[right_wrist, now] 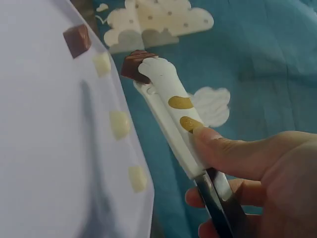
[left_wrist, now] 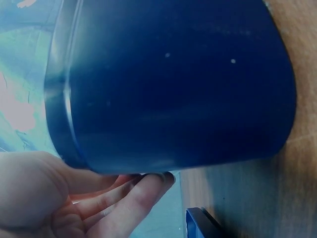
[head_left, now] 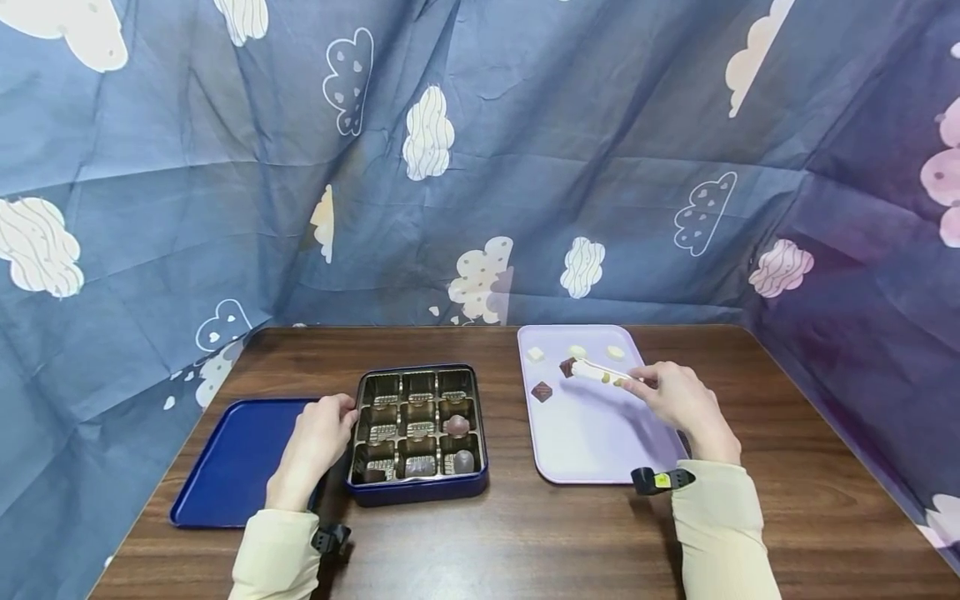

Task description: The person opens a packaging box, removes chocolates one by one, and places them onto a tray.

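My right hand [head_left: 686, 404] pinches a pair of tongs [right_wrist: 171, 109] with white paw-shaped tips and gold spots. A brown square chocolate [right_wrist: 132, 67] is caught between the tips, raised over the far part of the lavender tray [head_left: 592, 450]. Another brown chocolate [head_left: 542, 391] lies on that tray, with three cream-coloured pieces [head_left: 577, 352] along its far side. With relaxed fingers, my left hand [head_left: 318, 442] rests against the left side of a navy tin [head_left: 420, 492]. Its gold insert [head_left: 417, 410] has several compartments; chocolates [head_left: 457, 426] sit in the right column and the near row.
A flat blue lid [head_left: 240, 458] lies left of the tin, partly beneath my left forearm. Brown wooden tabletop [head_left: 480, 550] shows between tin and tray. Behind the table hangs a blue cloth [head_left: 525, 192] with cloud prints.
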Available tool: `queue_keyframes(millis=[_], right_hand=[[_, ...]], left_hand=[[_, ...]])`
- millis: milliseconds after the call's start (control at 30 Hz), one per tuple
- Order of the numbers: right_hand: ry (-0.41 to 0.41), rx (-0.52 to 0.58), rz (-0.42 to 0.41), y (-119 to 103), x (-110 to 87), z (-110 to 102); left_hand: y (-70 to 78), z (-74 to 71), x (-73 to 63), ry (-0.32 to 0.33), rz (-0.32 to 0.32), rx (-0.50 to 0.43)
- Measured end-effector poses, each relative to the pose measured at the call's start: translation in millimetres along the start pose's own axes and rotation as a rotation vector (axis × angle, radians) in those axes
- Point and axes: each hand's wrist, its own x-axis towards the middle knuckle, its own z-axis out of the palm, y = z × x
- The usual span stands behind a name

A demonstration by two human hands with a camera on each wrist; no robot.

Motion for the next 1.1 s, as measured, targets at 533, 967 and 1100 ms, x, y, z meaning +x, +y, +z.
queue_keyframes(millis=[533,967,1100], right_hand=[[-0.115,0.11,0.101,29.5,-7.9,9.4],[-0.178,0.194,0.164,31.4,-8.2,10.4],[-0.162,0.106,0.165,29.1,-10.3,2.6]], left_hand=[[0.3,0.7,0.2,-0.012,-0.029,-0.003],[0.2,0.0,-0.4,-0.023,-0.039,-0.01],[-0.4,0.9,0.5,-0.022,-0.044,-0.01]])
